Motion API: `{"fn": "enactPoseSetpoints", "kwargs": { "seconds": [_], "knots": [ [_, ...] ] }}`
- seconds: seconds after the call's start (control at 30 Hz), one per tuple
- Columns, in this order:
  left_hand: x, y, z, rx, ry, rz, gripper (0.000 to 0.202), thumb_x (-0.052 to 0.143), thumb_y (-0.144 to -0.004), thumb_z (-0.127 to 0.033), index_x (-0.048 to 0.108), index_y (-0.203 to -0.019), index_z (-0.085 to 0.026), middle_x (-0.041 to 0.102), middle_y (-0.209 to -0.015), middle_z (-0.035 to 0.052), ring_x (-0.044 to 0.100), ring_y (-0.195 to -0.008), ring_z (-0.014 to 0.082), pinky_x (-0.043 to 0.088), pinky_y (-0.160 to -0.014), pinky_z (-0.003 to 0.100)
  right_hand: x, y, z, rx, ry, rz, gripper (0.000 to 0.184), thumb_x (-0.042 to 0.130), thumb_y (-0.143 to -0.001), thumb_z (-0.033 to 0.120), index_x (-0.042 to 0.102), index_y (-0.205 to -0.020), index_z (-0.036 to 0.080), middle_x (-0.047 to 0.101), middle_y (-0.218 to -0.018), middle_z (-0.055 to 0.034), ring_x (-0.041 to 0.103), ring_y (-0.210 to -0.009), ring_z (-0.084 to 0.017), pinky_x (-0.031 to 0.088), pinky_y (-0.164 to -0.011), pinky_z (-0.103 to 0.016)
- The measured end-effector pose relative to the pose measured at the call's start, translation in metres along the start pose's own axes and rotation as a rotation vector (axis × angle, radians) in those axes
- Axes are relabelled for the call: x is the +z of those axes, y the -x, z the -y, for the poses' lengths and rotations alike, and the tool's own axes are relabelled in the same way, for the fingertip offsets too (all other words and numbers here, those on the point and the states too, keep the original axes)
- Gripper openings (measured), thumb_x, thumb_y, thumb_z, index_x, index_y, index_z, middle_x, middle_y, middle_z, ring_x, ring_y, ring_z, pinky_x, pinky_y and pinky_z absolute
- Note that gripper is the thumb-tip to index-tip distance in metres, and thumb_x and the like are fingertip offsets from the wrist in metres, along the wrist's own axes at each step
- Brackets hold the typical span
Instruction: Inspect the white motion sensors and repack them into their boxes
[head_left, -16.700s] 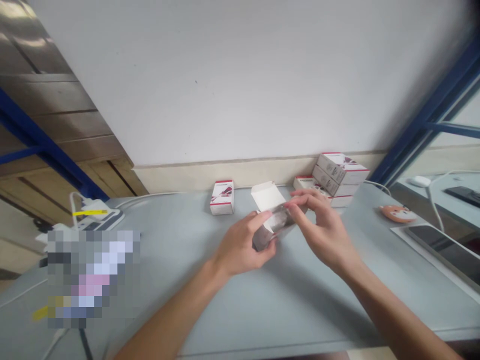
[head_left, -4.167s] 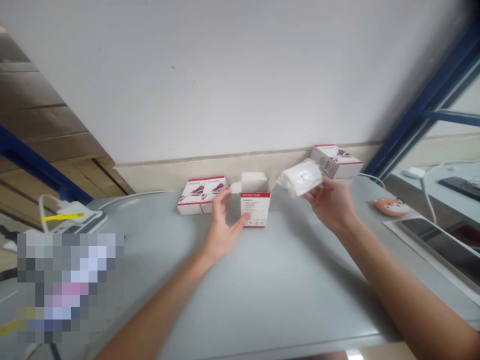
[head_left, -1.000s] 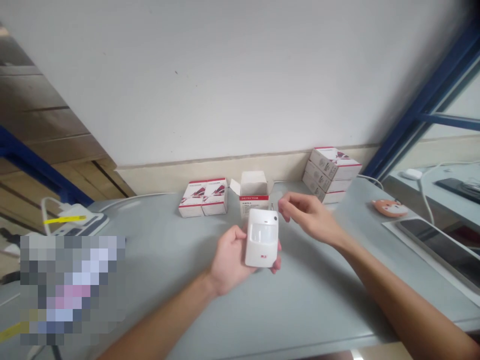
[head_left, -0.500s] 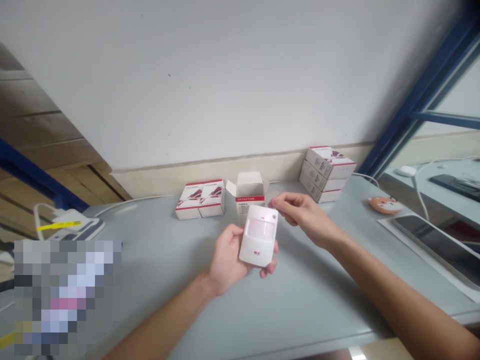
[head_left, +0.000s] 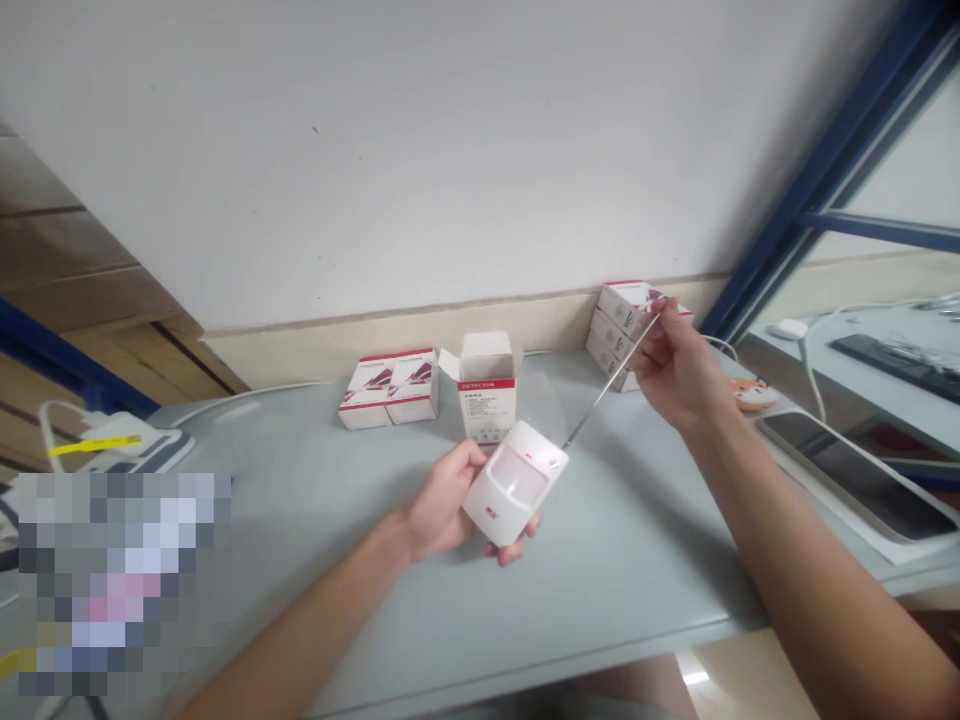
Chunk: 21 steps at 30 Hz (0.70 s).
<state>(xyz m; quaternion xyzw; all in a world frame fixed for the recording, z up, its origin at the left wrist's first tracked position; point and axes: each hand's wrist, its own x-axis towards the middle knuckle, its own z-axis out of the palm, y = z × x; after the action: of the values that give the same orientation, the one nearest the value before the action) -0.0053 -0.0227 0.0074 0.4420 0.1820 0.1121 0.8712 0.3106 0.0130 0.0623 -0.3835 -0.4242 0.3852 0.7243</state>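
Note:
My left hand grips a white motion detector with a frosted lens, tilted above the grey table. A thin metal antenna runs from the detector's top corner up and to the right. My right hand pinches the antenna's tip, in front of the stack of boxes. An open white and red box marked DETECTOR stands just behind the detector, flaps up.
Two shut boxes lie side by side at the back left. A stack of boxes stands against the wall at the right. A tablet, an orange object, a blue frame and cables lie further right.
My right hand has moved up and to the right from the detector's top, drawing the antenna out long. The detector has tilted and my view has shifted a little.

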Motion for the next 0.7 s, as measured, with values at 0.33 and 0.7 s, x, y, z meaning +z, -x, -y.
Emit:
{"fn": "enactPoseSetpoints", "kwargs": {
  "seconds": [0.33, 0.7],
  "knots": [
    [-0.003, 0.001, 0.004, -0.088, -0.016, 0.045, 0.05, 0.034, -0.088, -0.05, 0.064, -0.102, -0.013, 0.07, -0.083, 0.0111, 0.063, -0.058, 0.0243, 0.043, -0.063, 0.038, -0.031, -0.011, 0.006, -0.066, 0.026, -0.028, 0.043, 0.075, -0.088, 0.065, 0.054, -0.079, 0.029, 0.023, -0.065, 0.0064, 0.011, -0.053, -0.015, 0.012, -0.047, -0.031],
    [-0.007, -0.001, 0.006, -0.029, -0.005, 0.019, 0.053, 0.033, -0.088, -0.047, 0.064, -0.107, -0.009, 0.073, -0.089, 0.0153, 0.066, -0.061, 0.0251, 0.041, -0.064, 0.037, -0.002, 0.005, -0.005, 0.099, -0.086, -0.002, 0.042, 0.096, -0.072, 0.051, 0.067, -0.086, 0.024, 0.053, -0.078, 0.0044, 0.037, -0.056, -0.007, 0.035, -0.043, -0.022]
  ]
}}
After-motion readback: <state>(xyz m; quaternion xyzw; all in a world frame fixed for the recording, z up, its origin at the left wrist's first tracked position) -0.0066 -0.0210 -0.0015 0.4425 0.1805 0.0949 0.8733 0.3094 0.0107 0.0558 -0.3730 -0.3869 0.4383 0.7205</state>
